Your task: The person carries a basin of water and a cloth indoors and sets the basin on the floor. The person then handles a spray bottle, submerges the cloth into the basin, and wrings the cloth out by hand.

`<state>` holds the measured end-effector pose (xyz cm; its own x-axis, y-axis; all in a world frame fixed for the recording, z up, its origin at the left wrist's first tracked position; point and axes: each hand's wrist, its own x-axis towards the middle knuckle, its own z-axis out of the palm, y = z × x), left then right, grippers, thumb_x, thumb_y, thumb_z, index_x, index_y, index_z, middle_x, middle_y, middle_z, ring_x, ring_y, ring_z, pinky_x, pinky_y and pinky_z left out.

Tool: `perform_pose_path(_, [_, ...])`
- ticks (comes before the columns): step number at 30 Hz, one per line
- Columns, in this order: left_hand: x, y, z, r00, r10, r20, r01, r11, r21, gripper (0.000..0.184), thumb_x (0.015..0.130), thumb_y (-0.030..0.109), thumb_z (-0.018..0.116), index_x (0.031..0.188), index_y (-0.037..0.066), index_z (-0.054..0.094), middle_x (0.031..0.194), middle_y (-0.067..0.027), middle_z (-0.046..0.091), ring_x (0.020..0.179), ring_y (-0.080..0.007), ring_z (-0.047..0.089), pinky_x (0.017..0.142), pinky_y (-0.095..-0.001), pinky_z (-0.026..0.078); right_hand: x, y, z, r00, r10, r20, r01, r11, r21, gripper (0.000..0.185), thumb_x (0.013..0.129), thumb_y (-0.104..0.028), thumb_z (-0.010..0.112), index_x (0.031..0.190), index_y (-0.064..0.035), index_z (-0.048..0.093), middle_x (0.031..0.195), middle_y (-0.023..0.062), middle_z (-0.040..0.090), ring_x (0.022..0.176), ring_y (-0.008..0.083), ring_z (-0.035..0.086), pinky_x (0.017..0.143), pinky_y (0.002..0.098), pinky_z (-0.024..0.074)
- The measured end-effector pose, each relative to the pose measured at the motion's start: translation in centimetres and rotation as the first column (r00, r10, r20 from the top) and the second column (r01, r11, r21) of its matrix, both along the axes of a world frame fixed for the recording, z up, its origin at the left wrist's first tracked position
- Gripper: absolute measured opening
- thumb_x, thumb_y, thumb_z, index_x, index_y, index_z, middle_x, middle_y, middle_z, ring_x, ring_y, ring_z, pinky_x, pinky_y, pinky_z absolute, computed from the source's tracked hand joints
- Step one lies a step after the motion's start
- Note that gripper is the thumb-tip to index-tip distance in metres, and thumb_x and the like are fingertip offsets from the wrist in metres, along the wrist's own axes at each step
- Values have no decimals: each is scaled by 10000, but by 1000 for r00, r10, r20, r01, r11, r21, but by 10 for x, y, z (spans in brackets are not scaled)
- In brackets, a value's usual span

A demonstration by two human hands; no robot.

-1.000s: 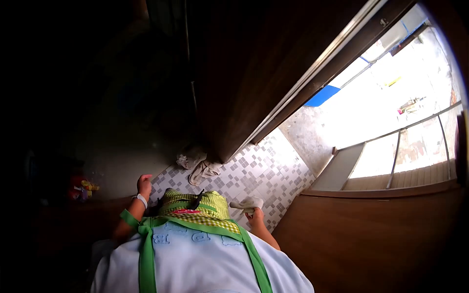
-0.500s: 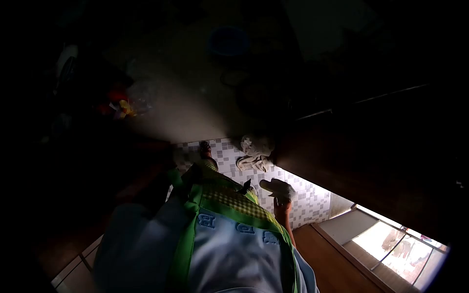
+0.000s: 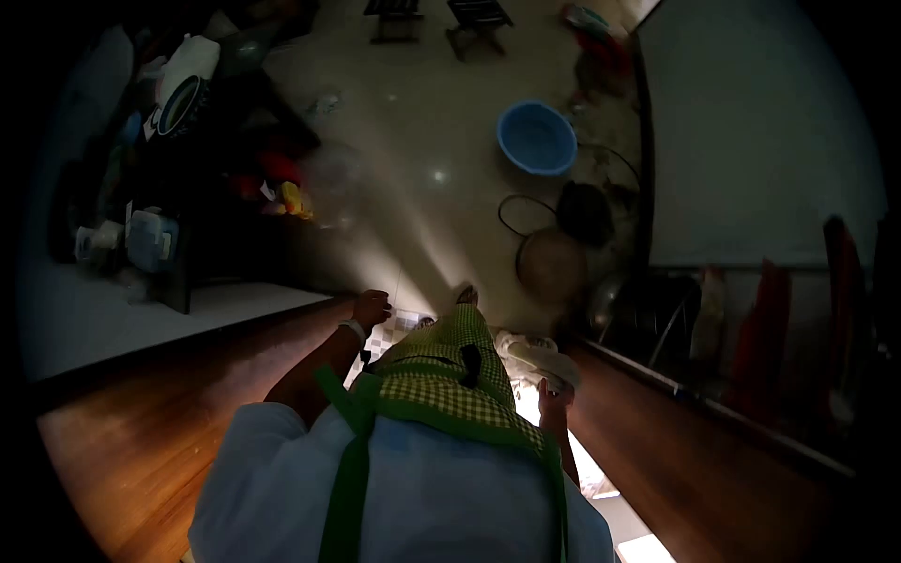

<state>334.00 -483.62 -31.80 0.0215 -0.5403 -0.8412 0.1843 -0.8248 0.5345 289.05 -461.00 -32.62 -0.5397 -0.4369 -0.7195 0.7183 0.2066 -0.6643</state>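
My right hand (image 3: 556, 396) is low at the right of the body, with its fingers closed on a pale, elongated item (image 3: 554, 368) that looks like a shoe or folded cloth. To the left, my left hand (image 3: 373, 308) hangs beside the green checked apron (image 3: 441, 380), its fingers curled, with nothing visible in them. A white band (image 3: 353, 328) circles the left wrist. One foot (image 3: 467, 296) shows beyond the apron on the floor. Pale cloth (image 3: 511, 343) lies on the tiles, partly behind the held item.
A blue basin (image 3: 537, 138) stands on the floor ahead, near a round brown object (image 3: 551, 266) and a dark one. Two dark stools (image 3: 480, 22) are at the far end. Wooden panels (image 3: 188, 394) flank both sides. A cluttered dark area with containers (image 3: 152, 240) is at left.
The view has turned from the bright doorway into the dim room, where the basin and stools now show. The left hand is visible again. The right hand still holds the pale item.
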Motion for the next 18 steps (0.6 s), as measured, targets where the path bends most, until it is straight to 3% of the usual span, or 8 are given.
perform_pose_path(1, [0, -7, -3, 1000, 18, -25, -18, 1000, -20, 218, 807, 120, 557, 1004, 33, 517, 723, -129, 565, 507, -212, 549, 391, -296, 421, 4, -37, 29, 895, -334, 296, 329, 942, 68, 417, 840, -150, 553, 1217, -67, 395, 1190, 91, 454, 1088, 233, 434, 887, 356, 442])
perform_pose_path(2, [-2, -17, -7, 998, 37, -48, -39, 998, -42, 216, 811, 128, 558, 1001, 31, 521, 727, -130, 568, 520, -212, 556, 400, -304, 432, 1, -63, 30, 901, -310, 304, 307, 950, 61, 417, 840, -150, 553, 1217, -67, 395, 1190, 91, 454, 1088, 233, 434, 887, 356, 442])
perform_pose_path(4, [-13, -46, 18, 984, -87, 153, 90, 996, -14, 207, 822, 138, 553, 999, 34, 521, 743, -134, 572, 547, -212, 568, 439, -311, 459, -9, -104, 22, 960, -152, 235, 135, 987, 90, 444, 847, -366, 501, 1221, -135, 440, 1258, 56, 404, 1111, 253, 415, 908, 405, 406])
perform_pose_path(7, [-4, -87, 36, 968, -83, 239, 77, 996, 32, 231, 850, 142, 530, 1037, 9, 504, 790, -142, 573, 593, -200, 573, 507, -318, 482, -55, -143, -65, 952, 49, 303, -31, 998, -63, 371, 882, -275, 488, 1172, -47, 444, 1105, 110, 494, 959, 230, 501, 831, 357, 467])
perform_pose_path(9, [12, -113, 35, 954, -69, 290, 50, 996, 72, 237, 848, 134, 529, 1036, -8, 507, 807, -158, 578, 612, -197, 577, 516, -334, 487, -51, -206, -16, 839, -184, 513, 162, 983, 88, 335, 867, -317, 499, 1116, -92, 500, 1012, 72, 543, 887, 227, 523, 779, 353, 486])
perform_pose_path(12, [24, -146, 28, 951, 42, 306, -61, 997, 55, 262, 805, 160, 553, 1004, -10, 533, 766, -131, 588, 590, -200, 585, 507, -346, 500, -35, -308, 59, 964, -56, 261, 18, 989, 144, 429, 895, -304, 444, 1267, -102, 371, 1262, 101, 348, 1062, 272, 419, 887, 399, 442])
perform_pose_path(14, [5, -177, 71, 913, 86, 400, -103, 994, 21, 261, 823, 196, 557, 965, -23, 550, 797, -130, 597, 578, -185, 568, 520, -314, 500, -45, -356, 58, 964, -54, 260, 4, 982, 191, 403, 897, -306, 435, 1236, -89, 405, 1243, 113, 372, 1026, 259, 442, 822, 376, 470])
perform_pose_path(18, [-28, -229, 100, 880, 278, 386, -270, 960, -76, 205, 842, 178, 559, 953, 6, 561, 802, -86, 605, 597, -151, 573, 525, -280, 485, -71, -427, 50, 917, 349, 194, -329, 936, -127, 350, 889, -298, 454, 1133, -49, 475, 1119, 116, 476, 955, 262, 484, 783, 355, 481])
